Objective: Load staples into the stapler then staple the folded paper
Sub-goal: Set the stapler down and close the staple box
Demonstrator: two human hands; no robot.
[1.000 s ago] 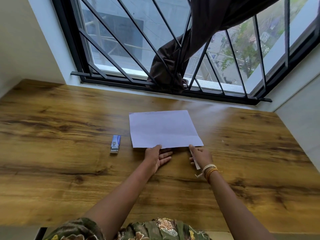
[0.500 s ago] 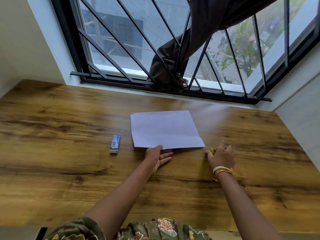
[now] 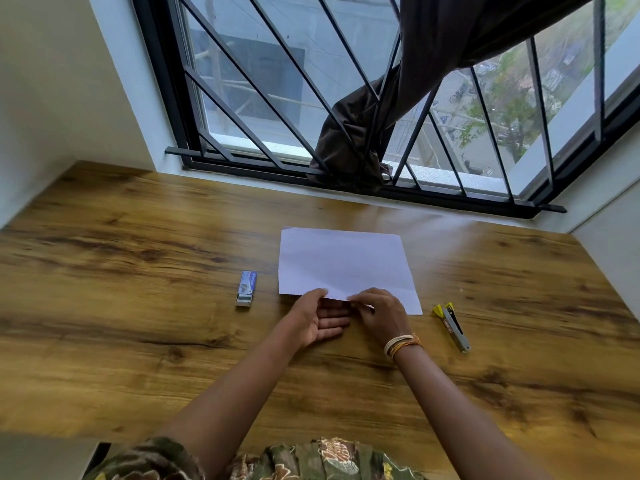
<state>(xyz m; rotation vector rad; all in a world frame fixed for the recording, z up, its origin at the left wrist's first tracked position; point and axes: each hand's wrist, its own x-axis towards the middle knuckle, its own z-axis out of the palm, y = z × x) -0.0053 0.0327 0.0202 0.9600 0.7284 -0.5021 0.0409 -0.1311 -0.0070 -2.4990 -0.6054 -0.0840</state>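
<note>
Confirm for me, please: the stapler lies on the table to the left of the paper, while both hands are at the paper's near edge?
Not quite. In the head view the stapler lies to the right of the paper; the staple box is on the left. Both the left hand and right hand are at the paper's near edge.

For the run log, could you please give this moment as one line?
left hand: under near edge of white paper sheet | right hand: pinching same edge | yellow-tipped metal stapler: on table, untouched

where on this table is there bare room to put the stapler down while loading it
Bare wood lies left of the staple box, right of the stapler, and along the near edge of the table. It is crowded where both hands meet the paper.
</note>
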